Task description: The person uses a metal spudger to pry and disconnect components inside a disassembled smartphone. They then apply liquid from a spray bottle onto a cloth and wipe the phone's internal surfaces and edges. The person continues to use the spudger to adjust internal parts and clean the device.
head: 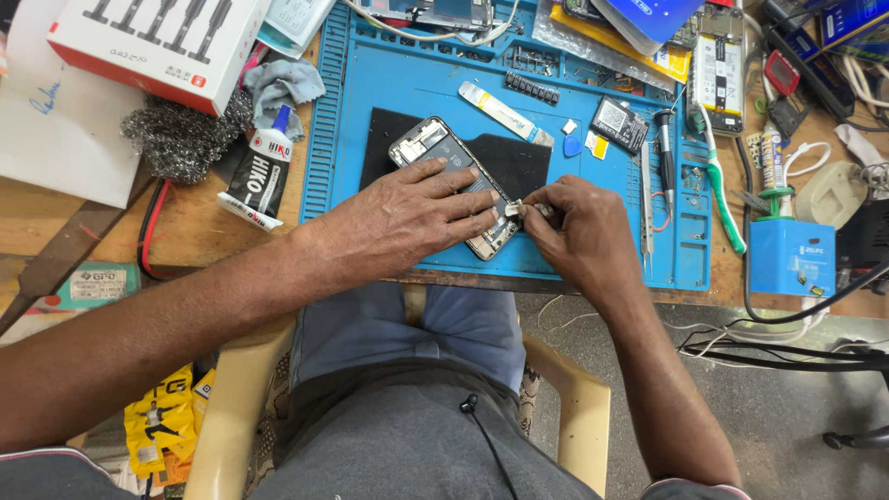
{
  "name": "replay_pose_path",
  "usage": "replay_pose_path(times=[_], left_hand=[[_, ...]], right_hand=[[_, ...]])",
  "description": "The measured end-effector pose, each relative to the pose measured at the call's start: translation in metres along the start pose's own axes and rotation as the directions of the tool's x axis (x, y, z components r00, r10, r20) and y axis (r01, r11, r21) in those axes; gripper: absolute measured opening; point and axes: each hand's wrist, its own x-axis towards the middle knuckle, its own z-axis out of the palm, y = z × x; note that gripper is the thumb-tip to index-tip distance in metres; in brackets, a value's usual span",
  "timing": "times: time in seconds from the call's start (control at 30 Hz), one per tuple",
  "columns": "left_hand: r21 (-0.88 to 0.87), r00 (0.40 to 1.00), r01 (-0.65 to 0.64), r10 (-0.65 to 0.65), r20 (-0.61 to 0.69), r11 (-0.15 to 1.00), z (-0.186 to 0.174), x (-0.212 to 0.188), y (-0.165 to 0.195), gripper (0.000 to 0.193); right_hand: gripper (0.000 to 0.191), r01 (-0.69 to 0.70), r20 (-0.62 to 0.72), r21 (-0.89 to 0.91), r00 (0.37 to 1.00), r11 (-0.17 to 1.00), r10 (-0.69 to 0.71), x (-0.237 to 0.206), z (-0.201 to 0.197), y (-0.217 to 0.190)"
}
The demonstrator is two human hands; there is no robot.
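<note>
Both hands meet over the front part of the blue silicone work mat (389, 83), close to the near edge of the wooden table (199, 231). Open room is small: the mat's right side carries a black-handled screwdriver (665, 148), thin metal tweezers (646, 204) and a small black chip module (619, 123), and on the left, just off the mat, lies a black and white glue tube with a blue tip (259, 171) beside a grey steel wool pad (181, 139). Only the strip of mat in front of the hands and the black square pad (519, 162) behind them are free.

Left hand (398, 218) comes in from the left with the forearm low and slanted, palm down, fingers spread flat and pressing on the opened smartphone with a silver frame (435, 148). Right hand (579, 227) comes from the near right, wrist bent, its fingertips (542, 211) pinched together on a small metallic part (512, 209) at the phone's lower right edge.

That phone lies slanted on the black pad, its upper end free, its lower half covered by the left hand, and the right hand touches it only at the edge.
</note>
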Motion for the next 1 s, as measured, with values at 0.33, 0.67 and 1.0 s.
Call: replay_pose_path(times=[0.33, 0.67, 1.0], left_hand=[[-0.014, 0.999, -0.025, 0.025, -0.024, 1.000, -0.003, -0.001, -0.003, 0.050], [0.030, 0.996, -0.012, 0.014, -0.090, 0.999, -0.001, -0.004, -0.004, 0.044], [0.025, 0.990, -0.032, 0.035, -0.135, 0.999, 0.000, -0.008, -0.005, 0.037]], right_hand=[[0.011, 0.182, 0.018, -0.072, 0.983, 0.981, -0.181, 0.036, 0.009, -0.010], [0.015, 0.205, 0.065, -0.026, 0.977, 0.978, -0.203, 0.076, 0.017, -0.026], [0.016, 0.144, 0.093, -0.082, 0.986, 0.986, -0.137, 0.086, 0.024, -0.026]])
